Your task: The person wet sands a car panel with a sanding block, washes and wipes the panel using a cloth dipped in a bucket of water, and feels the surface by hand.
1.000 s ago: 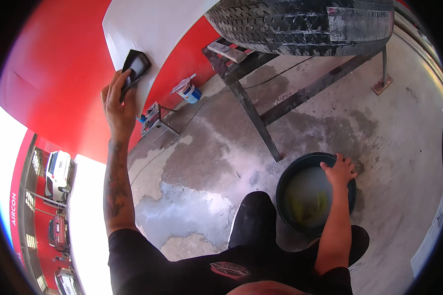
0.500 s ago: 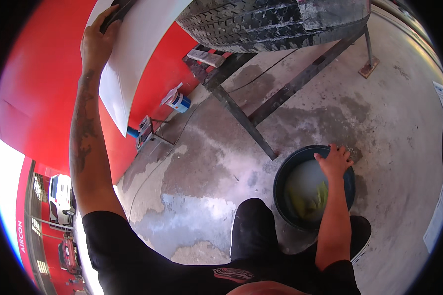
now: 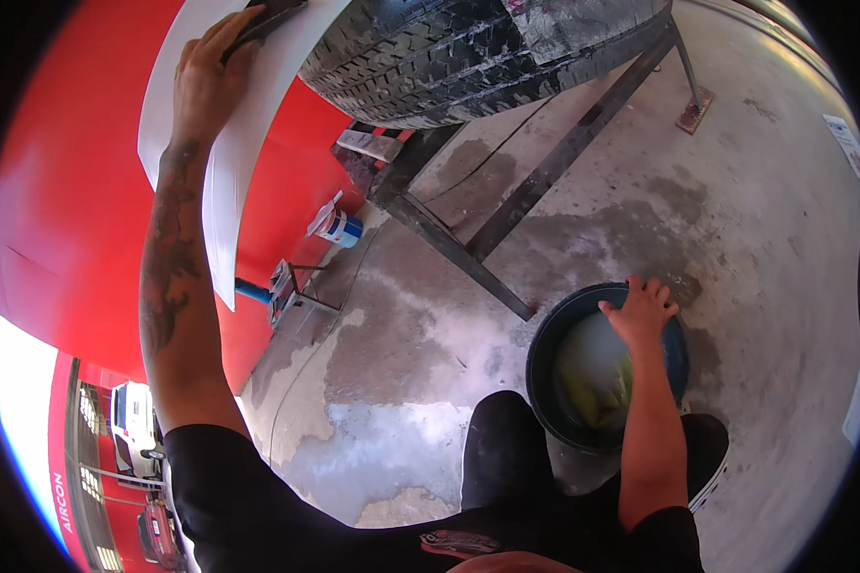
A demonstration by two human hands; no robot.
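Note:
High on the left, my left hand [image 3: 210, 81] is closed on a dark flat block [image 3: 269, 19], pressed against a white curved panel [image 3: 222, 181]. Part of the block lies under the fingers, and I cannot make out its exact kind. Low on the right, my right hand [image 3: 643, 310] lies over the far rim of a dark bucket [image 3: 545, 382], fingers spread and thumb toward the inside. Cloudy water [image 3: 592, 344] stands in the bucket. A yellow-green cloth-like thing [image 3: 583, 393] shows in it, partly behind my right forearm.
A treaded tyre [image 3: 430, 72] sits above a dark metal stand [image 3: 545, 172], whose leg reaches toward the bucket. By the red wall [image 3: 296, 181] are a blue-and-white pail [image 3: 339, 227] and a small metal stool [image 3: 301, 291]. Wet patches and a thin cable mark the concrete floor.
The view has shifted a little. My left hand and the dark block have slid slightly down along the white panel. My right hand stays at the bucket's rim.

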